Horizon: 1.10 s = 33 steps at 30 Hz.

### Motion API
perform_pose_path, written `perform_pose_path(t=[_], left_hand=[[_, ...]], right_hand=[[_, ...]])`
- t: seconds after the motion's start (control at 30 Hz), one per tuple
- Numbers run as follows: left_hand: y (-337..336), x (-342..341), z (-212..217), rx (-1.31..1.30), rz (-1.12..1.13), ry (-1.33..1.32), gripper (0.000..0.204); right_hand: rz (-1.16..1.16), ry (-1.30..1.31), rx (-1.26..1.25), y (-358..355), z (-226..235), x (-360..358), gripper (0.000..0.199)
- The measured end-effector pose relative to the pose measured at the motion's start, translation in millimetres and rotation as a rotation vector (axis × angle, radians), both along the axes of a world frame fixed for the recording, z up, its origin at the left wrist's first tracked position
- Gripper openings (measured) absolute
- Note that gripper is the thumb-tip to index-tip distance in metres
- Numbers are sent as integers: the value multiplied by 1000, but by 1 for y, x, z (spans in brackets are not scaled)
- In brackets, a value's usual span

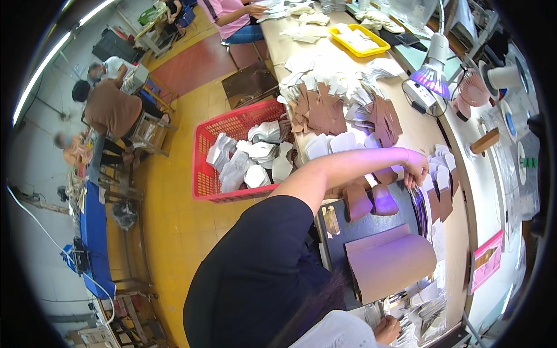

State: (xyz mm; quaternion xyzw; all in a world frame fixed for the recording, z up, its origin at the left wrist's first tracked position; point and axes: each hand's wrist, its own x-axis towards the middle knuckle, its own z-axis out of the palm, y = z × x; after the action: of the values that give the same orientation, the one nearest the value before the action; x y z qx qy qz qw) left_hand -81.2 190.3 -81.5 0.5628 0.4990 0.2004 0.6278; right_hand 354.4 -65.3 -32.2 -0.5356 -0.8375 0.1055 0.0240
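Note:
My left arm, in a black sleeve, stretches across the table. Its hand (415, 168) has curled fingers pressed down at the top end of a row of thin dark strips (419, 211); what is pinched there is hidden. Below it lies a dark board (333, 246) with two small brown curved pieces (371, 201) and a large folded brown sheet (391, 262). Near the lower edge my right hand (387, 330) is closed beside a narrow shiny piece, partly covered by a grey cap (336, 333). White cut pieces (426, 294) are scattered next to it.
A red basket (200, 153) of white bundles stands left of the table. Brown and white cut pieces (325, 110) pile farther up, near a yellow tray (364, 52). A lit lamp (432, 72) and pink fan (473, 87) stand right. Several people (113, 110) sit at other tables.

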Motion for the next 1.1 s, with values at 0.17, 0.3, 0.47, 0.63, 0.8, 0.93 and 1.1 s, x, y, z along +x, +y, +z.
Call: perform_pose_path(t=[0.17,0.3,0.47,0.63,0.8,0.93,1.1], left_hand=[[0,-8,5,75,1,122,26],[-19,-11,28,153,63,288,31],[-62,-21,48,284,187,218,33],[-100,-40,59,299,244,233,32],[-127,-52,64,326,269,242,31],[-139,-60,64,335,300,222,30],[-153,-73,67,320,344,217,30]], right_hand=[[-41,-102,-156,17,-12,20,21],[-269,2,-358,15,-18,41,29],[-570,367,-427,14,-23,44,35],[-266,-17,-141,14,-2,28,37],[-363,-317,-228,16,18,-3,37],[-259,-392,-438,24,22,4,38],[-367,1,-614,35,-23,48,35]])
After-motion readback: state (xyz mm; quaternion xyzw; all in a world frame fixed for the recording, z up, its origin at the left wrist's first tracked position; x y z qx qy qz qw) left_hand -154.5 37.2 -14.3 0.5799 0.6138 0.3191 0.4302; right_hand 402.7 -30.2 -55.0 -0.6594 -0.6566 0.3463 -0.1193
